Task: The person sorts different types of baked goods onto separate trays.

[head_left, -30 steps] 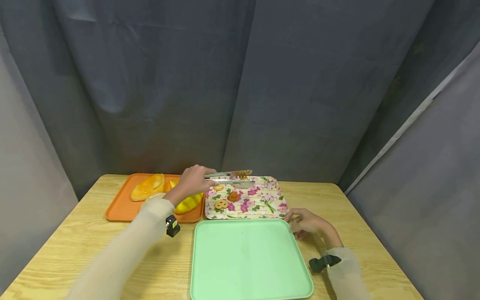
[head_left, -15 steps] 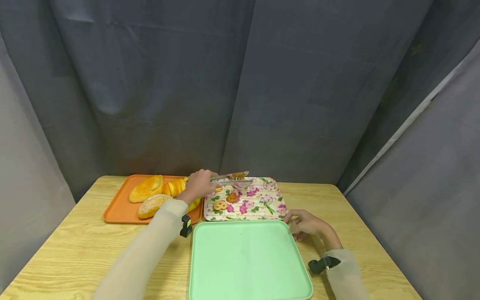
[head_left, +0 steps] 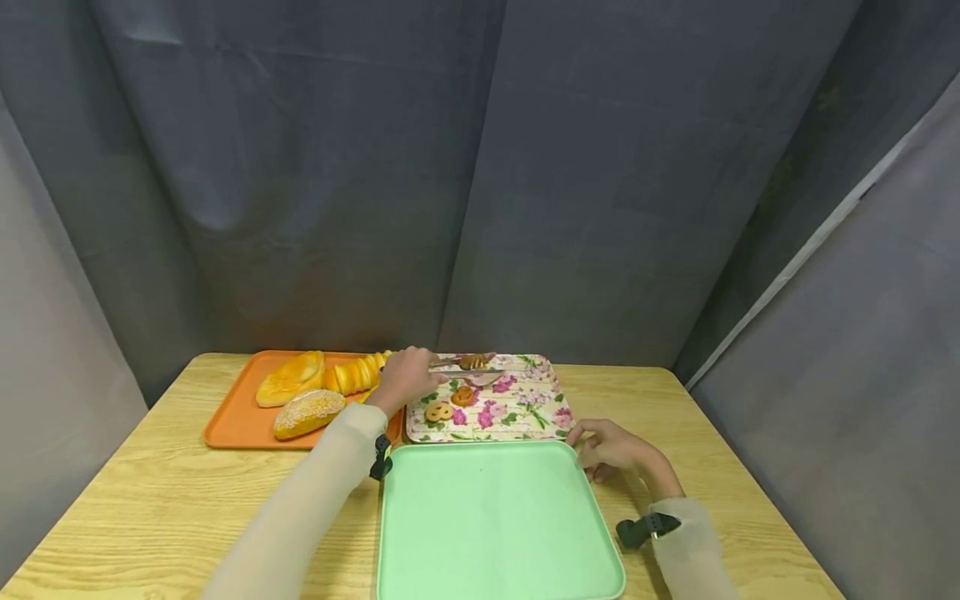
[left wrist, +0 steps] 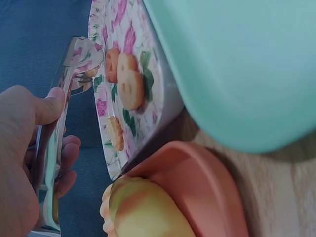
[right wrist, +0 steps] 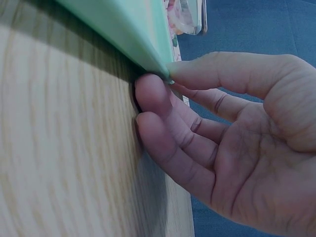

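Observation:
My left hand (head_left: pixel 407 379) grips metal tongs (left wrist: pixel 61 84), thumb on one arm and fingers curled round the other. The tongs reach low over the far part of the floral tray (head_left: pixel 534 421), their ends apart around a brown cookie (left wrist: pixel 87 78), partly hidden behind the fork-shaped tip. Nearer on that tray lie a pale cookie with holes (head_left: pixel 438 412) and a browner round cookie (head_left: pixel 462 396). With thumb and fingers, my right hand (head_left: pixel 611 447) pinches the far right corner of the green tray (right wrist: pixel 143 49); its other fingers curl below the rim.
Left of the floral tray, an orange tray (head_left: pixel 232 429) bears several breads, among them a sesame-topped loaf (head_left: pixel 309 412) and a ridged roll (head_left: pixel 354 375). The green tray sits directly in front of the floral one on the wooden table (head_left: pixel 142 492). Grey curtains (head_left: pixel 360 167) hang behind.
My left hand has shifted right and lower, bringing the tongs down toward the floral tray with their ends slightly closer together. The sesame loaf has come into fuller view. My right hand stays put.

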A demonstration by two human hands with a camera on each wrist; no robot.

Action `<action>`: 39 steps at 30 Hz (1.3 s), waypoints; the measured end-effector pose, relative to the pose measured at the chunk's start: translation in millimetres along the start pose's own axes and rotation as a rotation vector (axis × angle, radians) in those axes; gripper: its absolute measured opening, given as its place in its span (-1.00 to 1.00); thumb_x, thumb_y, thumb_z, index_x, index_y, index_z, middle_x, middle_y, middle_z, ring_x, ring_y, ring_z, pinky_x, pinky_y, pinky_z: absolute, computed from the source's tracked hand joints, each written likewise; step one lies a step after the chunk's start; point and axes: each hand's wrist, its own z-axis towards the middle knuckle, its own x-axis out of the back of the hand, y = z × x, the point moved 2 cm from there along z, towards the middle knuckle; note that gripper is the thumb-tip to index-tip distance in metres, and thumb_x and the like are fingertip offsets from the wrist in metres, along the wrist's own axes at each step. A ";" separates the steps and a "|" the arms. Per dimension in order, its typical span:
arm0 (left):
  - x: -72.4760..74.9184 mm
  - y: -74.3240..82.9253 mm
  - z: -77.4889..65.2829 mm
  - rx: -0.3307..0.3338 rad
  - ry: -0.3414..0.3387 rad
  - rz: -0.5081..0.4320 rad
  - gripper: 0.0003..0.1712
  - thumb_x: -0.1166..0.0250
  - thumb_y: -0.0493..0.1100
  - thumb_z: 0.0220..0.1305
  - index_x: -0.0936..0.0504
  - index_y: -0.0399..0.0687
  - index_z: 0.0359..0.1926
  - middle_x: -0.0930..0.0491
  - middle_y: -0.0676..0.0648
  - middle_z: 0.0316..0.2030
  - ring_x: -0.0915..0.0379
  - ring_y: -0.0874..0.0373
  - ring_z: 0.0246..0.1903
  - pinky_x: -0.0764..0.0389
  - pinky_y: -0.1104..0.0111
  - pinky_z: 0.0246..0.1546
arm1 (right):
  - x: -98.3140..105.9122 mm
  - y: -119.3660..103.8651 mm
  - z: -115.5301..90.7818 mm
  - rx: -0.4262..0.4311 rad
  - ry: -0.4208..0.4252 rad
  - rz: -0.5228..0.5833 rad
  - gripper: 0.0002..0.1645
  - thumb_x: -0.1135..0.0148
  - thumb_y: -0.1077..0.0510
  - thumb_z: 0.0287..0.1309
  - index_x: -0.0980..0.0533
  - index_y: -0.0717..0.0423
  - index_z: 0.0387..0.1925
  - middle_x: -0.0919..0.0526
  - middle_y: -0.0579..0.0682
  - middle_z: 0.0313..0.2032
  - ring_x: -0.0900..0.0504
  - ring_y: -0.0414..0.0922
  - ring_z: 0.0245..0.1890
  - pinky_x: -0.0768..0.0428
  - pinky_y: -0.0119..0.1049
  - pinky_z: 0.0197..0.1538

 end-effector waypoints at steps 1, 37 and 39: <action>-0.1 0.0 -0.3 0.002 0.002 0.006 -0.44 -0.40 0.12 0.31 -0.71 -0.17 0.16 -0.77 -0.13 -0.21 -0.34 0.15 -0.62 -0.22 0.39 -0.63 | -0.2 -0.2 0.2 -0.002 0.000 0.000 -0.62 -0.23 0.37 0.16 -0.49 0.31 0.05 -0.65 0.32 -0.46 -0.59 -0.06 -0.58 -0.57 -0.23 -0.46; 23.9 -8.9 -22.8 -0.127 0.105 0.238 -0.35 -0.28 0.18 0.40 -0.53 -0.15 0.30 -0.58 -0.16 0.12 -0.43 -0.08 0.09 -0.42 0.03 0.13 | 2.9 2.8 2.1 0.005 -0.014 -0.012 -0.64 -0.26 0.35 0.16 -0.49 0.31 0.01 -0.66 0.17 -0.46 -0.61 -0.05 -0.54 -0.60 -0.21 -0.43; 32.4 -14.1 -29.7 -0.144 0.118 0.228 -0.36 -0.29 0.17 0.40 -0.52 -0.16 0.29 -0.56 -0.16 0.11 -0.41 -0.08 0.09 -0.42 0.04 0.13 | 2.8 3.3 2.3 0.011 -0.019 -0.014 -0.64 -0.25 0.36 0.16 -0.49 0.32 0.01 -0.66 0.21 -0.46 -0.61 -0.04 -0.54 -0.60 -0.19 -0.43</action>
